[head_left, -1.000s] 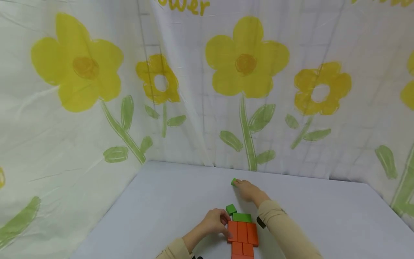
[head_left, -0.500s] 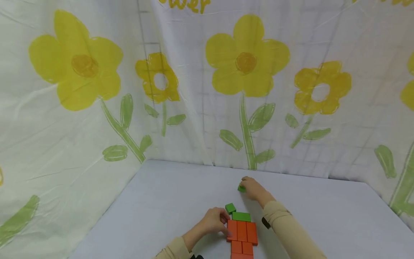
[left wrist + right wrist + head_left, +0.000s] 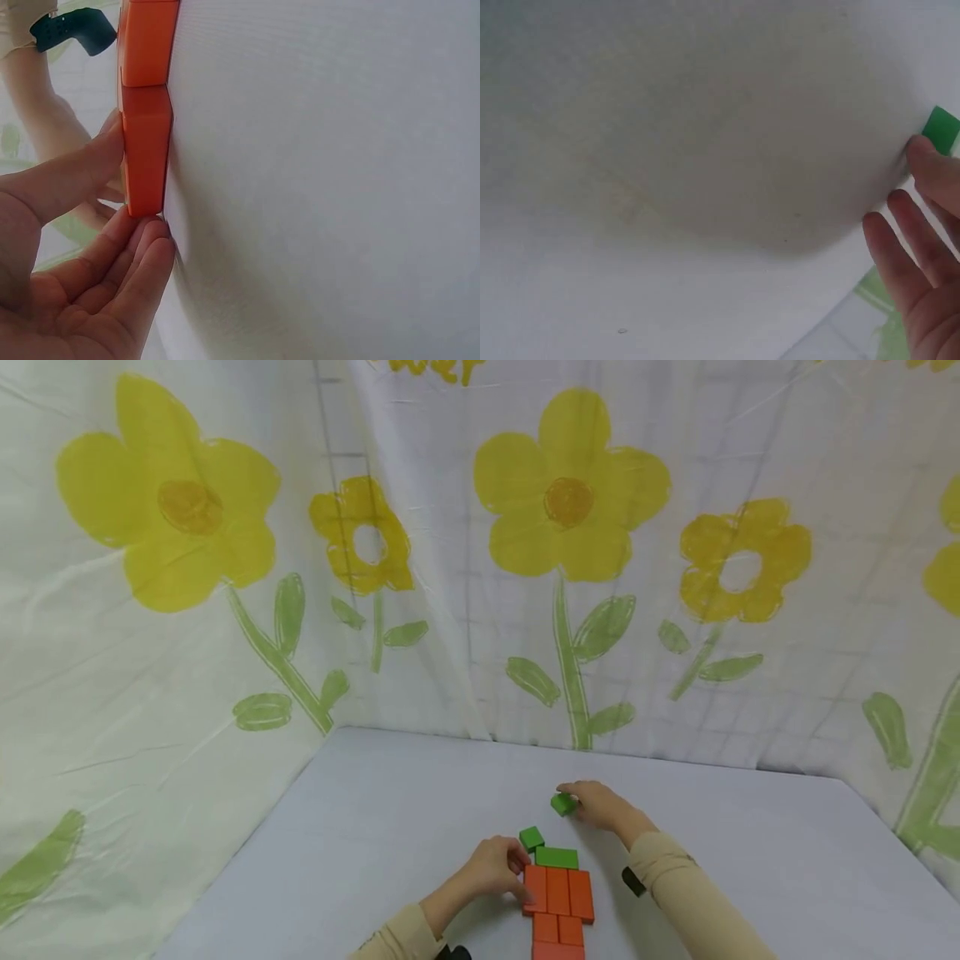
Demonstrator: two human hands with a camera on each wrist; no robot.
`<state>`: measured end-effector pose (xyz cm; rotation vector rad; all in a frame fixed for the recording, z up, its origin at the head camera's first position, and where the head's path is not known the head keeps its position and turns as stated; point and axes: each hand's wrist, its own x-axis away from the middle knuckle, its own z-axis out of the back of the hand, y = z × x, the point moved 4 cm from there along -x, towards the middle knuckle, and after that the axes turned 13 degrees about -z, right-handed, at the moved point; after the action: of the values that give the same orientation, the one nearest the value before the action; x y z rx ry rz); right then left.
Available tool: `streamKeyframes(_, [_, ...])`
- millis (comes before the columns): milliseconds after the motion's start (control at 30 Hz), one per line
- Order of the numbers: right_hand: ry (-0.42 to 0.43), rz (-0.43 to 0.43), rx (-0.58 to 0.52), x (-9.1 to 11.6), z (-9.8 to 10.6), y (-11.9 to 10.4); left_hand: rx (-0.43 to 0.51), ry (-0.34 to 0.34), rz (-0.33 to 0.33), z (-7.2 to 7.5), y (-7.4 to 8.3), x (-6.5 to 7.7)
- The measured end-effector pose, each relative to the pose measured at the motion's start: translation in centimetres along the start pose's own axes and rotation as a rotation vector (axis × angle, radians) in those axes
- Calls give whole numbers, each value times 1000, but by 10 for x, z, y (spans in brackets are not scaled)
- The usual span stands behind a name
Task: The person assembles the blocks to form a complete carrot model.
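Flat orange blocks [image 3: 558, 891] lie edge to edge on the table, with a longer green block [image 3: 557, 857] across their far end. A small green block [image 3: 532, 838] sits tilted at that block's far left corner. My left hand [image 3: 492, 868] holds the leftmost orange block [image 3: 147, 150], thumb along its side and fingertips at its end. Farther back, my right hand [image 3: 600, 803] pinches another small green block [image 3: 563, 803] close over the table. Only part of that green block [image 3: 940, 130] shows past the thumb in the right wrist view.
The white table [image 3: 420, 793] runs back to a hanging cloth [image 3: 435, 693] painted with yellow flowers. Smaller orange blocks [image 3: 558, 930] continue the arrangement toward the front edge of the head view. A dark wrist strap [image 3: 633, 881] shows under the right sleeve.
My right hand has drawn its small green block back from the far side, slightly right and nearer to me. The left hand stays by the orange blocks.
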<state>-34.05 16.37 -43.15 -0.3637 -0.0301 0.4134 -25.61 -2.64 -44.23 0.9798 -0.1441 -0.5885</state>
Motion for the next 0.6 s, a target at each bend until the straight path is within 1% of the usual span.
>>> streamKeyframes(100, [33, 67, -23, 2, -1, 3, -2, -3, -4, 0, 0, 0])
streamKeyframes(133, [60, 112, -26, 0, -3, 10, -2, -3, -4, 0, 0, 0])
streamKeyframes(167, [75, 127, -35, 1, -2, 11, -1, -4, -4, 0, 0, 0])
streamKeyframes(233, [79, 105, -63, 4, 0, 13, 0, -3, -1, 0, 0, 0])
streamKeyframes(333, [68, -3, -96, 8, 3, 15, -4, -4, 1, 0, 0, 0])
streamKeyframes(367, [50, -72, -105, 13, 8, 10, -6, -5, 2, 1, 0, 0])
streamKeyframes(400, [41, -120, -109, 15, 9, 10, -8, -5, 2, 1, 1, 0])
streamKeyframes(500, [32, -210, -103, 25, 11, 7, -15, -4, -1, 1, 1, 0])
streamKeyframes(600, [32, -252, -99, 34, 10, 6, -20, -4, -9, 1, 2, 0])
